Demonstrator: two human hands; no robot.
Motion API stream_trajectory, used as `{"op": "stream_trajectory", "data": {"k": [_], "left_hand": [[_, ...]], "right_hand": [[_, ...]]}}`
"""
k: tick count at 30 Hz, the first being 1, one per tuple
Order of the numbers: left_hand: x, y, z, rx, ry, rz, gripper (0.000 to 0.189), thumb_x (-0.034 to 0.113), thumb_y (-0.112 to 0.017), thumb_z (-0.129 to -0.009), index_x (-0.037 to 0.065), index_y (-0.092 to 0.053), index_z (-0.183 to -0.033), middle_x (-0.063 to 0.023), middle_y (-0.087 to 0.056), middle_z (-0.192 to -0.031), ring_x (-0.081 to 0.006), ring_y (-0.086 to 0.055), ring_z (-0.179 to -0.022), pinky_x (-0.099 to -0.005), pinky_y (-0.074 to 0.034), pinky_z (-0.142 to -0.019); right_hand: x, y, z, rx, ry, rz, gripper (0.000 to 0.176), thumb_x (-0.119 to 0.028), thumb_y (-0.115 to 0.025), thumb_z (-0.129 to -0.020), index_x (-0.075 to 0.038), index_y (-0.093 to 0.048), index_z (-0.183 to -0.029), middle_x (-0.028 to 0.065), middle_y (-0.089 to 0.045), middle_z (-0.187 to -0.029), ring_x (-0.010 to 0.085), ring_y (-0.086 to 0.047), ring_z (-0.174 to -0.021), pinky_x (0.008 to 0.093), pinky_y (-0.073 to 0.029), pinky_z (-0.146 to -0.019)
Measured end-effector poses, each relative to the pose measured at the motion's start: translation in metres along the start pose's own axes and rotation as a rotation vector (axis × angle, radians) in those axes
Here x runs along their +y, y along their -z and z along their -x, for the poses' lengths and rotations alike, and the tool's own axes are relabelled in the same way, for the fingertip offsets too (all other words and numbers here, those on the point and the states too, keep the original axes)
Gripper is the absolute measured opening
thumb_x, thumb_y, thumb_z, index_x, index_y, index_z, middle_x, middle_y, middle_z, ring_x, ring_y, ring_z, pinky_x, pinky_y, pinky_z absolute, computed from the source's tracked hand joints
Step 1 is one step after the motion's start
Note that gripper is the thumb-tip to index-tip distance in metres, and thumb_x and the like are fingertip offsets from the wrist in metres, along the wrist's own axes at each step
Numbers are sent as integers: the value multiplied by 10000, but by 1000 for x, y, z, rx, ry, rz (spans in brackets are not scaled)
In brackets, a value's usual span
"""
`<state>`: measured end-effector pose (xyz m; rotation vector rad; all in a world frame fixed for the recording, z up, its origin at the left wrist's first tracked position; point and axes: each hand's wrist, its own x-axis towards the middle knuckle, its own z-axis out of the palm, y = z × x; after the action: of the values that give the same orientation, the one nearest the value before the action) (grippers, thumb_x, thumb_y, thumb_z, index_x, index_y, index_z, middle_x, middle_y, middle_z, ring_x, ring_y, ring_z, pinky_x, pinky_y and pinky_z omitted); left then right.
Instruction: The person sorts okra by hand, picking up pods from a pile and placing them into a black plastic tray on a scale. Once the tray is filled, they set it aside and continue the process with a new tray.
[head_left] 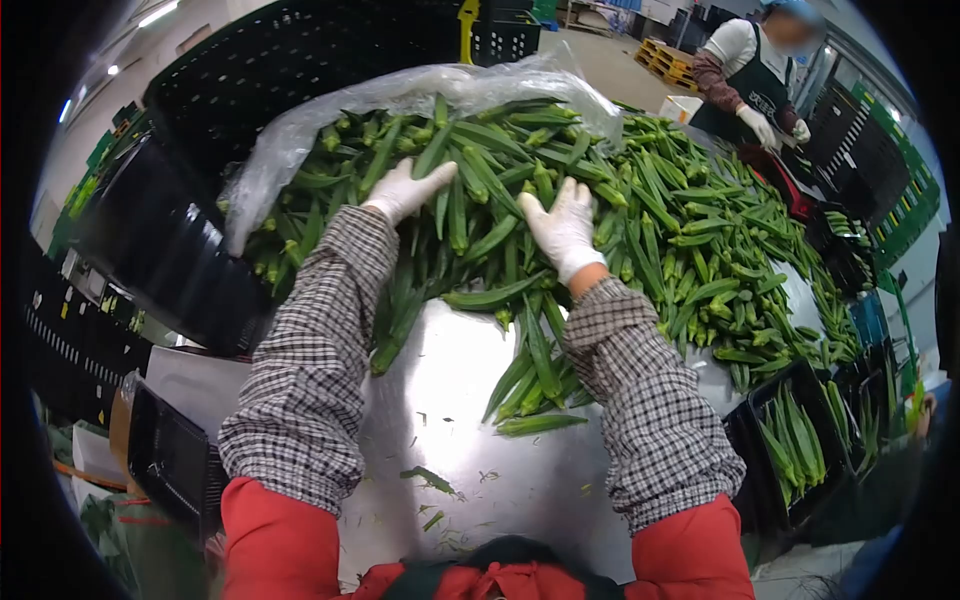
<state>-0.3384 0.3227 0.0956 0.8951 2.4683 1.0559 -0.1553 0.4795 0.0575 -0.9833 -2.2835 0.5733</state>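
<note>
A large heap of green okra pods [690, 220] covers the far part of the metal table [450, 400]. My left hand [405, 190], in a white glove, lies on the pods left of centre, its thumb spread from the fingers. To its right, my right hand [565, 222], also gloved in white, rests on the heap with thumb and fingers apart. Pods lie between and under both hands; neither is closed round one. A clear plastic bag [270, 165] borders the heap at the back and left. Several pods [535, 375] lie nearer to me on the metal.
A black tray [795, 430] with okra stands at the right edge. At the lower left is another black tray [170, 455]. Dark crates [300, 60] rise behind the bag. Across the table at the upper right, a person in an apron [745, 75] stands with gloved hands.
</note>
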Motion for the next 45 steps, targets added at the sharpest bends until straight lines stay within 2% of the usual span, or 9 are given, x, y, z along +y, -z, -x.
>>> {"op": "stream_trajectory", "data": {"k": [3,6,13,18,23,27,33,37,45], "left_hand": [[9,9,6,-48,17,51,936,695,-540,-752,-46,-427,-1314,-215,-490,-1303,-273,-470,-1223,-344,-346,-1027],[5,7,3,12,35,5,955,704,-532,-751,-51,-411,-1324,-218,-476,-1316,-269,-459,-1233,-344,-342,-1031],[8,-5,-2,-88,50,252,893,588,-609,-786,-37,-348,-1367,-179,-439,-1355,-240,-418,-1251,-341,-302,-1052],[-2,-17,13,-221,-13,455,762,490,-688,-776,10,-443,-1316,-130,-535,-1247,-189,-536,-1102,-298,-410,-958],[23,-19,37,-289,-80,350,768,445,-711,-770,17,-416,-1336,-127,-520,-1272,-202,-477,-1171,-317,-358,-1007],[1,-38,25,-281,-197,630,765,412,-709,-780,24,-384,-1354,-125,-495,-1301,-199,-463,-1188,-312,-349,-1013],[4,-55,66,-176,-153,709,759,356,-731,-769,23,-382,-1355,-103,-501,-1300,-192,-471,-1178,-309,-356,-1009],[20,-55,118,-319,-166,790,650,324,-725,-784,37,-463,-1305,-78,-543,-1256,-160,-502,-1138,-287,-377,-987],[30,-56,217,-353,-69,132,798,511,-691,-747,33,-437,-1334,-154,-544,-1260,-228,-521,-1151,-308,-388,-983]], "right_hand": [[-30,4,11,-117,-116,41,869,-514,-620,-763,30,-323,-1372,336,-108,-1452,452,-292,-1304,400,-289,-1075],[-14,1,8,-117,-63,-266,832,-482,-628,-766,37,-351,-1355,385,-67,-1431,479,-259,-1314,382,-287,-1079],[-9,-6,-1,-75,-93,-247,887,-476,-641,-762,67,-296,-1373,389,-135,-1402,473,-292,-1293,383,-296,-1076],[5,-22,0,-286,-27,-510,608,-412,-612,-786,-7,-507,-1227,280,-454,-1158,398,-464,-1102,384,-382,-979],[22,-8,-5,-320,45,-308,788,-494,-599,-790,65,-409,-1312,300,-420,-1288,381,-426,-1211,398,-341,-1027],[28,-25,-5,-336,-33,-543,880,-493,-630,-770,66,-312,-1370,275,-350,-1384,366,-353,-1292,372,-293,-1069],[27,-6,22,-493,-170,-964,761,-244,-715,-747,49,-359,-1353,147,-501,-1264,207,-498,-1124,298,-404,-937],[16,37,68,-495,-165,-935,608,-160,-654,-752,58,-438,-1277,113,-569,-1148,184,-539,-1010,275,-421,-889],[35,131,150,-562,-103,-575,456,-237,-596,-806,45,-557,-1162,157,-612,-1123,238,-568,-1024,303,-423,-898]]}}
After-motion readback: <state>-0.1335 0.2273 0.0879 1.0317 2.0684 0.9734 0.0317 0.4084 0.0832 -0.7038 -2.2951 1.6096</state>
